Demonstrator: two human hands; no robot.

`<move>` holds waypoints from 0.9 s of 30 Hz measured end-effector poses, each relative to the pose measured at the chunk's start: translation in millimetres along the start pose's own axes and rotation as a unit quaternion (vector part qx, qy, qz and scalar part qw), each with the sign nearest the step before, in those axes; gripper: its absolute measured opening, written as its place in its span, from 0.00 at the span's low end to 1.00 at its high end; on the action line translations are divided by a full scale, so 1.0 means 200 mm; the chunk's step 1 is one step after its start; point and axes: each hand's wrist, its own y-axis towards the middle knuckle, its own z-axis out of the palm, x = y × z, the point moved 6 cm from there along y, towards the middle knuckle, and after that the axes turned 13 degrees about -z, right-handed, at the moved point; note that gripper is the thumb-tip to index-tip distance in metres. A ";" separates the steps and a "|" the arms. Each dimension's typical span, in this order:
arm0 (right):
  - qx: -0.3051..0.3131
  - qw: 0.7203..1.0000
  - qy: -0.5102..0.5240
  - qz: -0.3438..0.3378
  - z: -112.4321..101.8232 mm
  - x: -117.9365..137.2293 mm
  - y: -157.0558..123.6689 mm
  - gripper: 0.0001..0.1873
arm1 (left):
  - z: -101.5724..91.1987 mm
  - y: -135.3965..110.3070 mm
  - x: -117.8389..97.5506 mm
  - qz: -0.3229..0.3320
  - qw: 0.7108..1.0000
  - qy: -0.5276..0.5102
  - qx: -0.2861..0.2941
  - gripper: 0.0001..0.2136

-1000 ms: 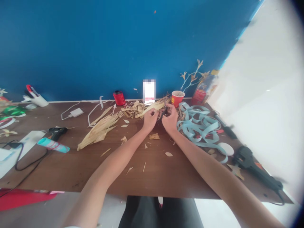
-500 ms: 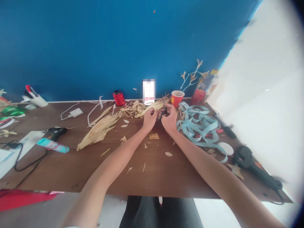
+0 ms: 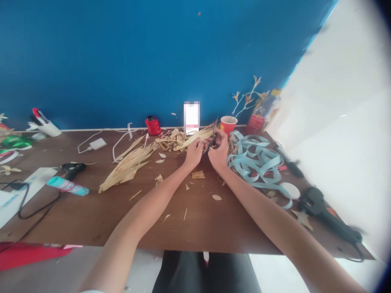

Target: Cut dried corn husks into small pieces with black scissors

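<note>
My right hand (image 3: 219,152) is closed around dark-handled scissors (image 3: 211,145), with a thin blade pointing up and away from me. Close beside it, my left hand (image 3: 193,152) is pinched shut at the scissors; whatever lies between its fingertips is too small to make out. Just behind both hands spreads a pile of dried corn husks (image 3: 174,140). A longer bundle of pale husk (image 3: 125,174) lies on the table to the left. Small cut scraps, among them a square husk piece (image 3: 198,175) and an oval petal (image 3: 216,197), lie below my hands.
A lit phone (image 3: 192,116) leans on the blue wall. Right of my hands are a red paper cup (image 3: 228,125) with a flower stem, tangled light-blue ribbon (image 3: 253,156) and a black glue gun (image 3: 328,215). A red spool (image 3: 153,125) and white charger (image 3: 97,144) stand left.
The scissors' blade has tilted slightly to the right and my right fingers have shifted around the handles. My left hand has barely moved. Everything else on the table stays put.
</note>
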 end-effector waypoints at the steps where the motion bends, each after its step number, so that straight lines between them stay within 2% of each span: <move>1: 0.000 1.000 0.003 0.001 0.00 0.00 0.00 0.33 | 0.01 0.00 0.00 0.002 1.000 0.002 0.011 0.11; 5: 0.011 1.000 0.000 0.000 0.00 0.01 0.00 0.35 | 0.02 0.00 0.01 0.010 1.000 -0.008 0.028 0.12; 10: -0.012 1.000 -0.012 0.012 -0.02 0.00 0.00 0.35 | 0.03 0.01 0.02 0.005 0.999 -0.015 0.047 0.13; 18: -0.016 1.000 0.007 0.016 -0.01 -0.02 0.00 0.36 | 0.02 -0.02 -0.02 0.032 0.999 0.007 0.023 0.15; 23: -0.005 1.000 0.022 0.020 0.00 -0.04 0.00 0.35 | 0.03 -0.01 0.01 0.025 0.999 0.010 0.038 0.16; 27: -0.029 0.999 0.015 0.027 -0.02 -0.08 0.01 0.32 | 0.04 0.00 0.00 0.016 0.998 0.006 0.059 0.15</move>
